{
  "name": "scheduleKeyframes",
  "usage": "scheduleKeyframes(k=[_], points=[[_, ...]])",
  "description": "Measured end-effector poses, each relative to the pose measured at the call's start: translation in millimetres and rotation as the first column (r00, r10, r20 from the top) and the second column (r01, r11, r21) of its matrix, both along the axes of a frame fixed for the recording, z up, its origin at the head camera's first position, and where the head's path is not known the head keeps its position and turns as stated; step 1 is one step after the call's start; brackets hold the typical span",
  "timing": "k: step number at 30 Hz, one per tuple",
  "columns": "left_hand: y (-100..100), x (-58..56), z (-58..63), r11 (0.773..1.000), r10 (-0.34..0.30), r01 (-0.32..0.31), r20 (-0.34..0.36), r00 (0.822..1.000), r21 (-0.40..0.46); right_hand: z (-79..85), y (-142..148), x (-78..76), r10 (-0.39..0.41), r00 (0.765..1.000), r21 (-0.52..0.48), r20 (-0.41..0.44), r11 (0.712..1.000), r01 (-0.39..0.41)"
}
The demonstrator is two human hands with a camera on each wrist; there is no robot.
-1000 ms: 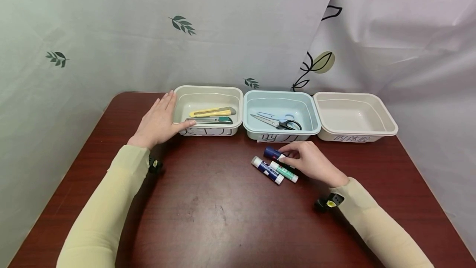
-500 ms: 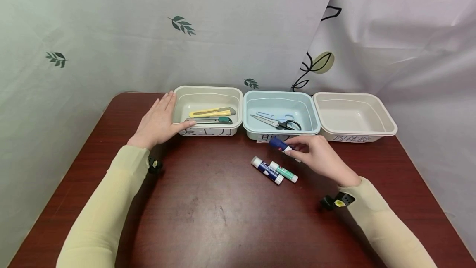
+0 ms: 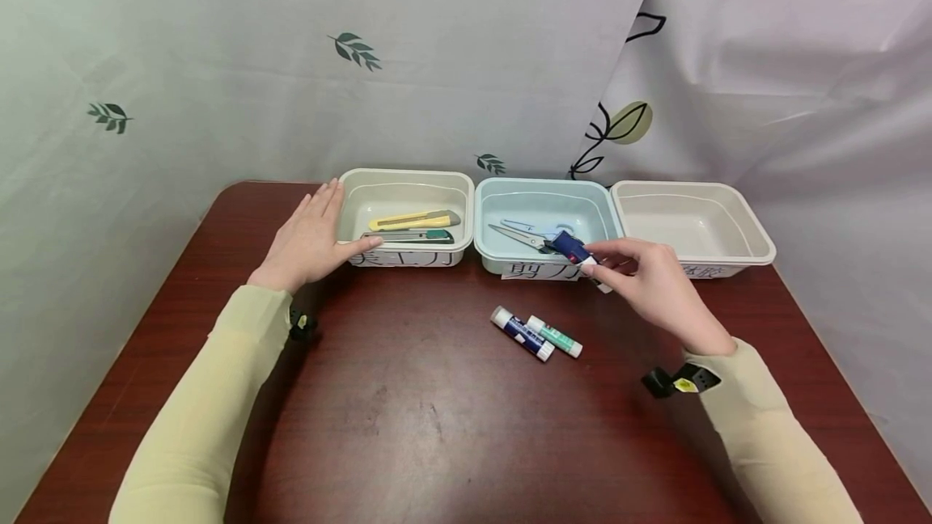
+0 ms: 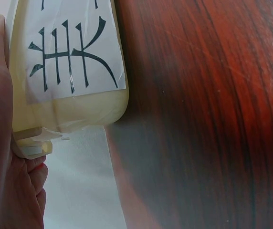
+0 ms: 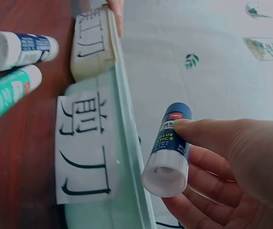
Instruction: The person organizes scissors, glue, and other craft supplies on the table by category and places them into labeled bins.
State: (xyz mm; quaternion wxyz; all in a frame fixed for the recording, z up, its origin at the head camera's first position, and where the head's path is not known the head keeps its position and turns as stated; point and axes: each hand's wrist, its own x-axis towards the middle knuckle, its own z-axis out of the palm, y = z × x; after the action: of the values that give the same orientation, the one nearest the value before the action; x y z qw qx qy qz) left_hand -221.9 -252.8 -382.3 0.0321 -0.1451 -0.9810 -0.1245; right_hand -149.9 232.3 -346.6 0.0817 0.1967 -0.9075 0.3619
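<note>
My right hand (image 3: 651, 281) pinches a dark blue glue stick (image 5: 172, 138) between thumb and fingers, raised over the front right edge of the light blue bin (image 3: 495, 253). The stick's white end faces the camera in the right wrist view. My left hand (image 3: 306, 241) rests on the left corner of the left cream bin (image 3: 466, 184), its fingers along the side and thumb over the front rim. On the table, a blue-and-white glue stick (image 3: 523, 333) and a green-and-white glue stick (image 3: 557, 338) lie against each other.
A yellow utility knife (image 3: 415, 221) and a green utility knife (image 3: 418, 236) lie in the left bin. Black-handled scissors (image 3: 520, 237) and light blue scissors (image 3: 524, 226) are in the middle bin. Another cream bin (image 3: 764, 249) stands at the right. A patterned curtain (image 3: 437, 63) hangs behind.
My right hand has lifted the dark blue glue stick off the table and carried it up and rightward to the light blue bin's front edge. The left hand has stayed put.
</note>
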Motion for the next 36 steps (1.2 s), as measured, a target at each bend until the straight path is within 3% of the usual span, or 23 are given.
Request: scheduleKeyframes(k=[13, 24, 36], points=[[0.2, 0.6, -0.2, 1.000, -0.004, 0.004, -0.004, 1.000, 0.000, 9.8, 19.6, -13.3, -0.145, 0.989, -0.048, 0.002, 0.988, 0.145], [-1.2, -1.0, -2.0, 1.000, -0.003, 0.003, -0.014, 1.000, 0.006, 20.5, 34.9, -24.5, -0.194, 0.981, -0.088, 0.015, 0.977, 0.195], [-1.6, -1.0, -2.3, 1.000, -0.001, 0.001, -0.007, 1.000, 0.002, 24.8, 55.7, -44.2, -0.298, 0.954, -0.159, 0.028, 0.941, 0.298]])
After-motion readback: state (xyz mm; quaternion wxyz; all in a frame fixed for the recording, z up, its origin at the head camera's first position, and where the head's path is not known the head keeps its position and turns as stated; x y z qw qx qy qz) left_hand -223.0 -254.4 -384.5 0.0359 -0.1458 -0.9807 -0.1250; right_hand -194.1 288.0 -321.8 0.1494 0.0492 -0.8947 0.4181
